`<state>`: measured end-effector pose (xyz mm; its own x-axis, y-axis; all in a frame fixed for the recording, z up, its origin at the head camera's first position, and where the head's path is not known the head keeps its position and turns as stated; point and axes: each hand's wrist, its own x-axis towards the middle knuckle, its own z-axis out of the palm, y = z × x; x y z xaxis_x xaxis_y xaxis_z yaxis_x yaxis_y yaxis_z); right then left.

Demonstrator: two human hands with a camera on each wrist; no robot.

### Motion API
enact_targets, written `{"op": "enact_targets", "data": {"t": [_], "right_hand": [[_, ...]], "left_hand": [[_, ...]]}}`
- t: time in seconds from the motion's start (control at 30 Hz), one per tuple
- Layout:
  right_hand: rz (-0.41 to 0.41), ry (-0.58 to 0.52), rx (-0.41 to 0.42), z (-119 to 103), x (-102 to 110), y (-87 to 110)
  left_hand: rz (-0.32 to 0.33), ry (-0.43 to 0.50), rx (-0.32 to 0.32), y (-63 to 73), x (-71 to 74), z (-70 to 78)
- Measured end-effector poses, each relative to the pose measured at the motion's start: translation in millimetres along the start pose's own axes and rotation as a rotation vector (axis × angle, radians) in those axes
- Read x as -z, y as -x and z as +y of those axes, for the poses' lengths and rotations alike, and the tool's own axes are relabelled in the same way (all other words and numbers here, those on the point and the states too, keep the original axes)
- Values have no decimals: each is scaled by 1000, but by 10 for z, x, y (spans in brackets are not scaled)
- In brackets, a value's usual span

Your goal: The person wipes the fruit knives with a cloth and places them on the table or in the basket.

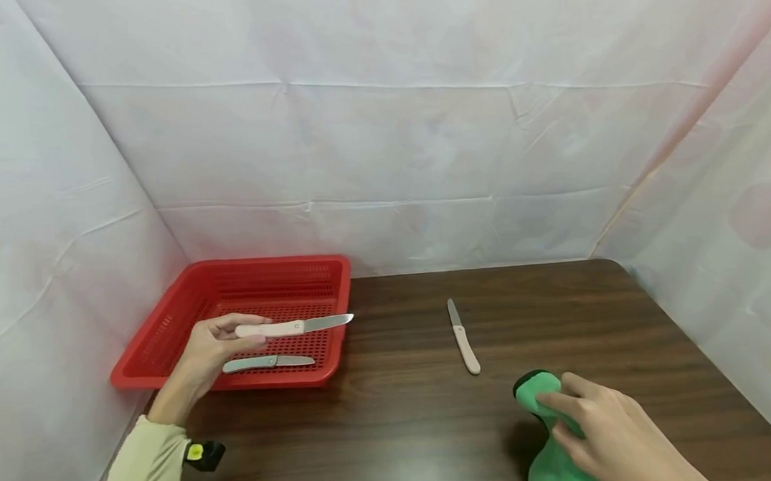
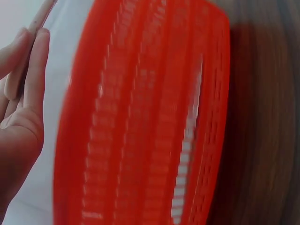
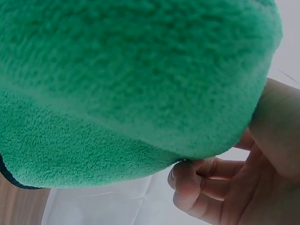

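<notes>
My left hand (image 1: 203, 349) pinches a knife with a pale pink handle (image 1: 279, 329) above the red basket (image 1: 123, 370). Its blade points right, past the basket's right rim. Below it in the basket lies a second knife with a pale green handle (image 1: 261, 363). In the left wrist view, the fingers (image 2: 35, 70) grip the handle beside the basket wall. My right hand (image 1: 603, 428) holds a green cloth (image 1: 560, 466) with a dark edge. Close up in the right wrist view, the fluffy cloth (image 3: 117, 93) hangs from the fingers and hides part of the hand.
A third knife, with a pinkish handle (image 1: 466, 350), lies on the brown wooden table (image 1: 393, 412) between the hands, blade toward the back. White sheeting (image 1: 394, 140) walls the table at the back and both sides. The basket stands at the back left.
</notes>
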<state>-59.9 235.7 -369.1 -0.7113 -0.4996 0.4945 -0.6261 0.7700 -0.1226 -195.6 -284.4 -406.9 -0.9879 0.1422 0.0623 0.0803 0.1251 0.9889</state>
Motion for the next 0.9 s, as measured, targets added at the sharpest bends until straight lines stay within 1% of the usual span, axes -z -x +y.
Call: {"op": "enact_targets", "data": {"t": [0.17, 0.3, 0.33, 0.43, 0.53, 0.67, 0.7, 0.77, 0.9], "right_hand": [[-32, 11, -40, -11, 12, 1], [-41, 19, -59, -16, 8, -6], [-40, 23, -61, -17, 7, -6], [-49, 33, -68, -21, 7, -6], [-69, 39, -77, -24, 11, 0], [-100, 38, -93, -23, 18, 26], [-102, 38, -94, -23, 19, 34], [-98, 40, -94, -22, 19, 53], [-77, 51, -96, -28, 23, 83]], "left_hand": [[5, -110, 95, -82, 271, -111], [7, -194, 175, -139, 431, -184], [6, -222, 192, -153, 467, -198], [0, -251, 239, -202, 550, -237], [-1, -316, 258, -241, 606, -268], [-17, -301, 292, -278, 638, -338], [-24, -278, 303, -286, 640, -359], [-42, -246, 319, -302, 637, -394], [-86, -244, 320, -354, 639, -460]]}}
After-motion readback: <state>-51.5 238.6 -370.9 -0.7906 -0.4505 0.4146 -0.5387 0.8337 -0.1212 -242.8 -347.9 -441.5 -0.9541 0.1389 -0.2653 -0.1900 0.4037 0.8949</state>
